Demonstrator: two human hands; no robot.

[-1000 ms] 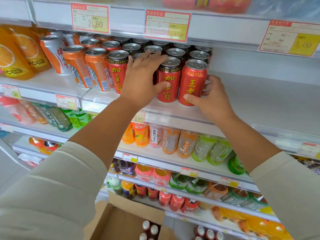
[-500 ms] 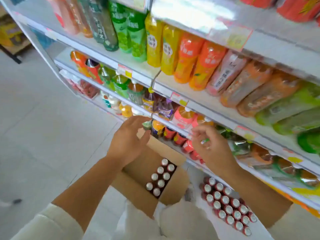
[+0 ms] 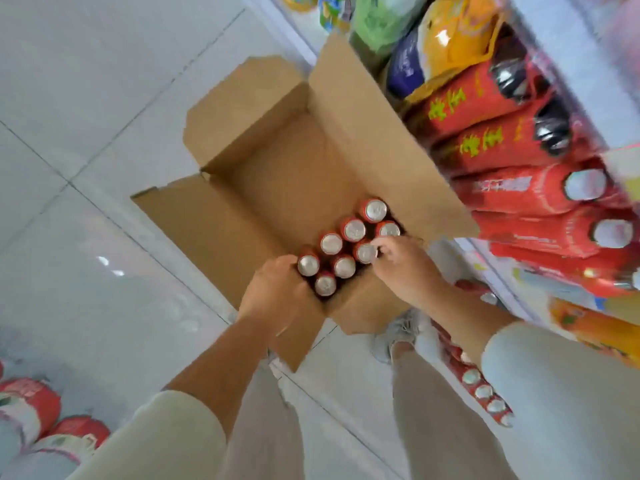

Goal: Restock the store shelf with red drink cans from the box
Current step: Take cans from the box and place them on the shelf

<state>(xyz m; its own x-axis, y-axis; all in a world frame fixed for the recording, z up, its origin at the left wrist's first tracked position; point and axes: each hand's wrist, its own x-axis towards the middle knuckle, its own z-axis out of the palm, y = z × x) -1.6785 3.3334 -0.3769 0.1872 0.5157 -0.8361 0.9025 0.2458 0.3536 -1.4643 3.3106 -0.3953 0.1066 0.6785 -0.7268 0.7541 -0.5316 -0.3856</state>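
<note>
Floor (image 3: pixel 86 150) of pale tile carries everything here, with the store shelf (image 3: pixel 568 64) rising along its right side, blurred and full of red bottles. The cardboard box (image 3: pixel 277 161) sits on the floor against the shelf foot with all its flaps folded out.

The red drink cans (image 3: pixel 353 230) stand upright in two tight rows, eight of them, crowded into the box's near end by the wall closest to the person.

The left hand (image 3: pixel 273 299) comes over that near wall at its left corner, fingers bent down beside the corner can (image 3: pixel 308 265). Its fingertips are hidden, so I cannot tell whether it grips the can or only the cardboard. The right hand (image 3: pixel 405 268) reaches in from the shelf side, its curled fingers (image 3: pixel 379 245) pinching the top rim of a middle can (image 3: pixel 365 252).

Full cans are probably dense for their size and stiff, though the thin walls would dent if dropped or knocked. The printed sides look smooth and likely slippery. Packed this tightly, only the tops can be reached, so a rim pinch to lift one free, then a wrap around the upper body, seems the safest hold.
</note>
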